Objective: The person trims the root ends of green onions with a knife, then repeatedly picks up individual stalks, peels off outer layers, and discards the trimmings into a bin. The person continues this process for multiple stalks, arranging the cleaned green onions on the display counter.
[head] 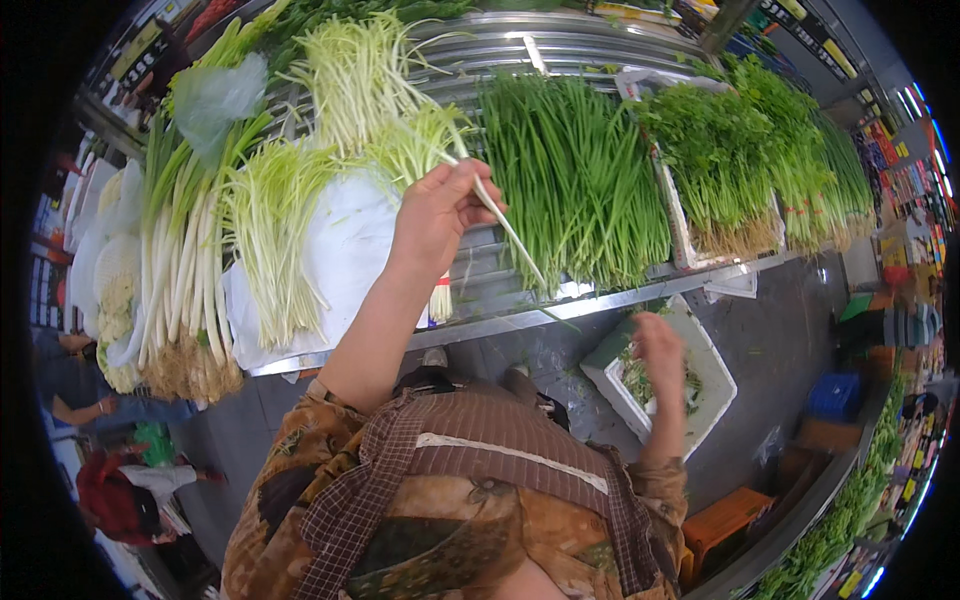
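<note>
My left hand (450,214) grips a long thin pale stalk (517,244) above the display rack. The stalk slants down to the right, its lower end in front of a pile of green garlic chives (574,180). Pale yellow chives (360,82) lie behind my left hand, and more yellow chives (277,247) rest to its left on white sheeting (345,232). A small bundle with a red band (442,283) is partly hidden by my forearm. My right hand (660,349) is blurred, over a white foam box (712,405) on the floor that holds plant scraps (637,382).
Leeks with roots (187,285) and netted cauliflower (116,277) lie at the left. Leafy green bunches (709,142) fill a foam tray at the right. The rack's metal front edge (517,324) runs before me. An orange stool (724,517) stands at lower right; other people are at left.
</note>
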`<action>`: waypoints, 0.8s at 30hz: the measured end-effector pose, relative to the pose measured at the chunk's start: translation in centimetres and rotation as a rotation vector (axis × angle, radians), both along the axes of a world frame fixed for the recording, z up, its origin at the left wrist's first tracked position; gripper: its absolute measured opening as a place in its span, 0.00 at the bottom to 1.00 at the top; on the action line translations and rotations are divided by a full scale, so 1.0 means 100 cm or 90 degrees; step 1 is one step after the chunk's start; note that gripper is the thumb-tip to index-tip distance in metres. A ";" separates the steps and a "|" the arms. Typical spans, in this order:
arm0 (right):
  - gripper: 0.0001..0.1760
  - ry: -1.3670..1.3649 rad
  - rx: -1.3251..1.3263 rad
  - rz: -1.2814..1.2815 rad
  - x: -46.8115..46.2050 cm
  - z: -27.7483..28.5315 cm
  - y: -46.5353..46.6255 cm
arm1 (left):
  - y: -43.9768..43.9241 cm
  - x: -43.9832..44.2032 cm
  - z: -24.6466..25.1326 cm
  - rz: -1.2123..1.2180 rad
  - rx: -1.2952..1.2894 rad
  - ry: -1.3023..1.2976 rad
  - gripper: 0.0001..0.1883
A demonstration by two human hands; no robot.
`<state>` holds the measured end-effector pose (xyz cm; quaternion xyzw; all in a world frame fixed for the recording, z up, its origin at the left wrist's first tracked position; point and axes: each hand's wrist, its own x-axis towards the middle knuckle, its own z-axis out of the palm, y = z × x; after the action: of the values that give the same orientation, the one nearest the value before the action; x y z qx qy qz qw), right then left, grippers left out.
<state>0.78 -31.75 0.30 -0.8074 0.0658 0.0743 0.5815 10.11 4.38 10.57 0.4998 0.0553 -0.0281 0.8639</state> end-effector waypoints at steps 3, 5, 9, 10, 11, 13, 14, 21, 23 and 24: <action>0.23 0.067 -0.430 -0.197 -0.011 -0.011 -0.096 | 0.003 -0.003 -0.010 -0.045 0.105 0.021 0.14; 0.21 0.054 -0.577 -0.341 -0.017 0.003 -0.123 | -0.010 -0.012 -0.029 -0.079 0.206 0.084 0.13; 0.11 -0.167 -0.143 -0.142 0.015 0.032 -0.034 | -0.037 -0.023 -0.081 -0.176 0.318 0.132 0.16; 0.12 -0.139 -0.073 -0.093 0.026 0.035 0.006 | -0.044 -0.026 -0.093 -0.198 0.346 0.136 0.16; 0.13 -0.124 -0.131 0.024 0.035 0.039 0.043 | -0.048 -0.029 -0.103 -0.220 0.383 0.134 0.16; 0.15 -0.205 -0.168 0.121 0.052 0.033 0.120 | -0.058 -0.035 -0.119 -0.213 0.333 0.136 0.10; 0.14 -0.146 -0.271 0.142 0.059 0.030 0.146 | -0.060 -0.037 -0.125 -0.220 0.334 0.122 0.09; 0.12 -0.053 -0.157 0.184 0.075 0.002 0.171 | -0.042 -0.038 -0.135 -0.310 0.084 0.218 0.08; 0.11 -0.062 -0.178 0.175 0.071 0.001 0.168 | -0.037 -0.039 -0.131 -0.326 0.063 0.211 0.08; 0.10 -0.058 -0.170 0.159 0.068 0.002 0.168 | -0.035 -0.039 -0.129 -0.333 -0.033 0.250 0.11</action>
<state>7.57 -14.98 0.46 -0.8819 -0.0522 0.0996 0.4579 6.16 0.88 -2.33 0.4602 0.0900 -0.3466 0.8124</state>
